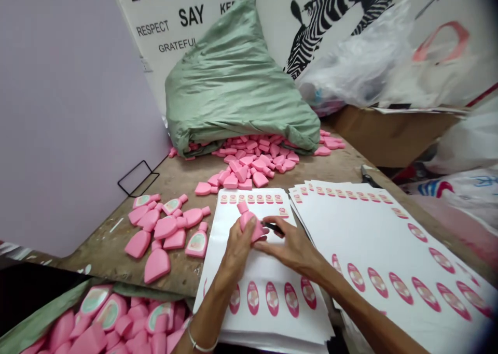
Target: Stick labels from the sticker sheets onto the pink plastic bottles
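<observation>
My left hand [235, 253] is closed around a small pink toy bottle [249, 220], its cap end tilted up and away. Close against the bottle's right side, my right hand [295, 248] grips a slim black tool [274, 228]; its tip is too small to make out. Both hands are over a stack of white sticker sheets [264, 263], printed with small labels at the top and pink oval labels lower down. Left of the stack lie several loose pink bottles [157, 265], some bearing a pale label.
A green sack [237, 95] spills pink bottles [249, 162] onto the table's back. More sticker sheets [350, 224] lie at right, beside a dark-handled tool [369, 177]. A black wire stand [139, 179] is at left. Below the front edge, a green-lined container holds labelled bottles [111, 312].
</observation>
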A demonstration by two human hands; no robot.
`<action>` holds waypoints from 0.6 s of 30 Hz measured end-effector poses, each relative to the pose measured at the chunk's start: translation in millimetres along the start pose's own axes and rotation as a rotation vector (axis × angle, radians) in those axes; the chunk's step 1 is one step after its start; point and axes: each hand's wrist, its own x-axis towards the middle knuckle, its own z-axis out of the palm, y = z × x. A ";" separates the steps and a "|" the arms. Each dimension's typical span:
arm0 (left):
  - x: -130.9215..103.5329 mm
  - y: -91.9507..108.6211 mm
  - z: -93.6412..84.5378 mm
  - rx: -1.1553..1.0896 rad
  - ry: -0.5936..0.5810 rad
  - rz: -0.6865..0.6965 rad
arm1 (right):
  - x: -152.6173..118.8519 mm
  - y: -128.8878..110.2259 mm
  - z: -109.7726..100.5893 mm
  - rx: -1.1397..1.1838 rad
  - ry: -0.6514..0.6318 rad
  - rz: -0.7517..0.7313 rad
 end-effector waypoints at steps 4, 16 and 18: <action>-10.3 -12.3 -19.1 0.036 0.139 -0.028 | -14.8 36.1 -6.3 -0.318 0.091 0.322; -26.2 -26.1 -32.0 -0.042 0.092 0.043 | -14.6 62.5 -6.5 -0.019 0.112 0.339; -26.6 -27.4 -32.7 -0.045 0.093 0.044 | -17.8 53.8 -5.8 -0.124 0.137 0.301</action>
